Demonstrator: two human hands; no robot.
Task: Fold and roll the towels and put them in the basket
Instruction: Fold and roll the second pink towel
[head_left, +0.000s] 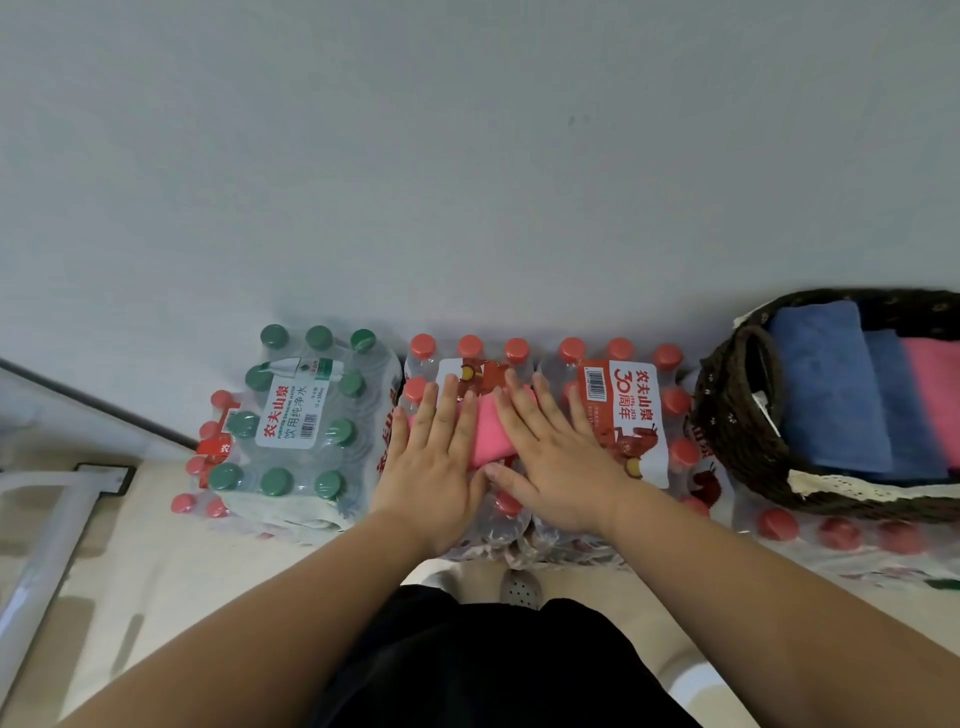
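Pink towel (491, 434), folded small, lies at the centre of the frame on top of shrink-wrapped packs of red-capped water bottles (623, 410). Both hands are flat on it, fingers straight and spread, gripping nothing. The left hand (436, 457) covers its left end and the right hand (558, 457) its right end, so only a pink strip shows between them. The thumbs nearly meet at the towel's near edge.

At the right edge of the frame a dark woven basket (727, 415) with a lace-trimmed lining sits on more red-capped bottles, well apart from the hands. Inside it lie two blue towels (826, 389) side by side and a second pink towel (935, 400) at the far right.

Left of centre, a pack of green-capped bottles (301, 415) rests beside the red-capped packs. A pale wall (467, 156) fills the upper half. Black clothing (493, 665) shows at bottom centre, over a pale floor (156, 597).
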